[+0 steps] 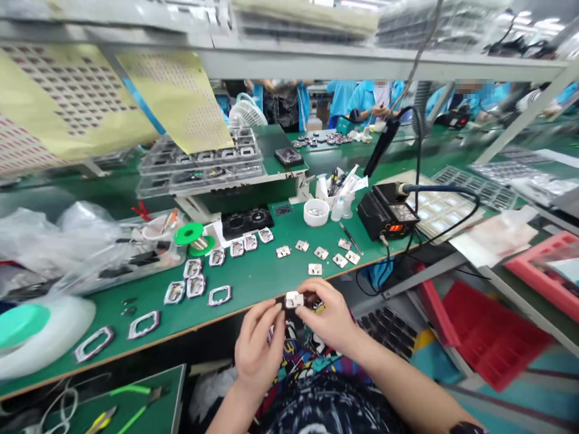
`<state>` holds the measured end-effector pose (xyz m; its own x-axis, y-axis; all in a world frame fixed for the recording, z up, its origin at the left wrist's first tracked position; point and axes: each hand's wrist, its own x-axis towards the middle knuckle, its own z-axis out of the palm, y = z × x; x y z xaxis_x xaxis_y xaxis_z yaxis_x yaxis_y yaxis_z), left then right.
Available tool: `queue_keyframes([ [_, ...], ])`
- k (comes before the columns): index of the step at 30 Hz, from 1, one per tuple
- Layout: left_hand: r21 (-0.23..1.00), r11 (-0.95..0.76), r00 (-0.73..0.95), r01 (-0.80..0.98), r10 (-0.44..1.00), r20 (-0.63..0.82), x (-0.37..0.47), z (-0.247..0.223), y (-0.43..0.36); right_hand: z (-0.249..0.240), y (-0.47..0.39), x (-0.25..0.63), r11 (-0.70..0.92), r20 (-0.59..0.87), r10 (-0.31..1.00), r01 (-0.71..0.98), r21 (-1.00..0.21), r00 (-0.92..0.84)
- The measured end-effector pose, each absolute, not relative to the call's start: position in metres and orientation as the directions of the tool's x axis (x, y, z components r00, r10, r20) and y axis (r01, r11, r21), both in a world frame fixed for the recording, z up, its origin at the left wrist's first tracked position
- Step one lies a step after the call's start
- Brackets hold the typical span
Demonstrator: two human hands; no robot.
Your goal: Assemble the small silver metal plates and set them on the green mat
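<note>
A small white and metal part (294, 299) is held in front of the bench's front edge. My right hand (326, 313) pinches it between thumb and fingers. Just left of it, my left hand (262, 337) has its fingertips together on a small dark piece (281, 301) that is too small to make out. On the green bench beyond lie several similar metal parts (315, 269). Several frame-shaped pieces (196, 286) lie to the left, some with metal inside and some hollow, such as the frame (219, 295).
A black soldering station (388, 212) with cables stands at the right, near a white round bowl (316, 212) and a thin tool (351, 238). A green solder spool (194, 239) and plastic bags (85, 235) are left. Co-workers in blue sit beyond the shelf (316, 63).
</note>
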<state>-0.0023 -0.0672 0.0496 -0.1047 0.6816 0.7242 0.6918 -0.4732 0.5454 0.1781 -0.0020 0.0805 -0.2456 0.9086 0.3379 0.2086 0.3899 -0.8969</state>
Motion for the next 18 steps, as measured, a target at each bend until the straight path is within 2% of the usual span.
queue_keyframes([
  [2,0.605,-0.448,-0.158,0.658,0.704,0.693,-0.001,0.046,-0.067,0.081,0.012,0.165,0.532,0.473,0.845,0.314,-0.786,-0.249],
  [4,0.664,-0.427,-0.13,0.614,0.774,0.619,0.002,0.034,-0.07,0.08,0.026,0.151,0.61,0.544,0.792,0.406,-0.681,-0.276],
  [7,0.737,-0.35,-0.042,0.579,0.889,0.455,0.005,-0.005,-0.076,0.074,0.042,0.132,0.635,0.556,0.767,0.506,-0.584,-0.321],
  [11,0.79,-0.117,-0.062,0.602,0.979,0.193,0.004,-0.082,-0.082,0.071,0.053,0.114,0.613,0.491,0.778,0.645,-0.456,-0.393],
  [14,0.658,0.044,-0.006,0.752,0.998,-0.061,0.003,-0.122,-0.081,0.078,0.057,0.106,0.602,0.435,0.784,0.712,-0.36,-0.443],
  [16,0.558,0.042,0.061,0.829,0.985,-0.164,0.004,-0.133,-0.08,0.083,0.054,0.105,0.586,0.412,0.796,0.736,-0.338,-0.445],
  [18,0.493,-0.036,0.159,0.87,0.965,-0.211,0.005,-0.134,-0.079,0.086,0.045,0.112,0.599,0.405,0.787,0.737,-0.315,-0.466],
])
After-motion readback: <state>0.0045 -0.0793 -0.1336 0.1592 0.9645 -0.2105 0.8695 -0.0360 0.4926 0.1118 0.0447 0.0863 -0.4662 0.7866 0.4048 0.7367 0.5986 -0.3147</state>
